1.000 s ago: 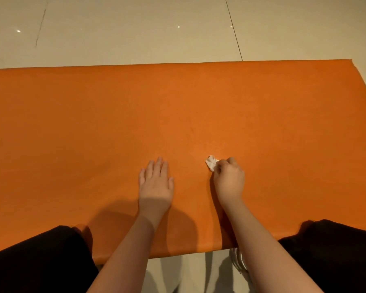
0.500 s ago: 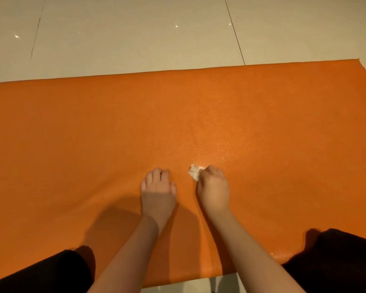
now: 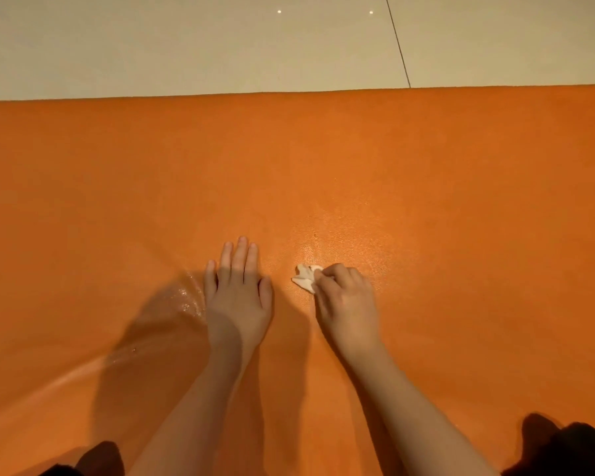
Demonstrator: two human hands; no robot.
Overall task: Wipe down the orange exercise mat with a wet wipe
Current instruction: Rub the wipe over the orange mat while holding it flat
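Orange exercise mat [image 3: 426, 187] is spread over pale floor tiles [image 3: 186, 46], where a crumpled wet wipe [image 3: 304, 277] is pinched by the right hand [image 3: 346, 298] for rubbing, while the left hand [image 3: 237, 290] is pressed flat, fingers together, likely to steady it.

Orange mat [image 3: 426, 173] fills the view: a strong, even orange with a fine pebbled grain, paler and glossy where a wet sheen [image 3: 182, 293] streaks it at lower left. The wet wipe [image 3: 304, 277] shows off-white against that orange. Beyond the far edge the floor [image 3: 186, 46] is pale beige tile — cut by one thin dark grout line [image 3: 397, 42]. Black fabric [image 3: 571, 451] at both bottom corners — plain, no pattern.
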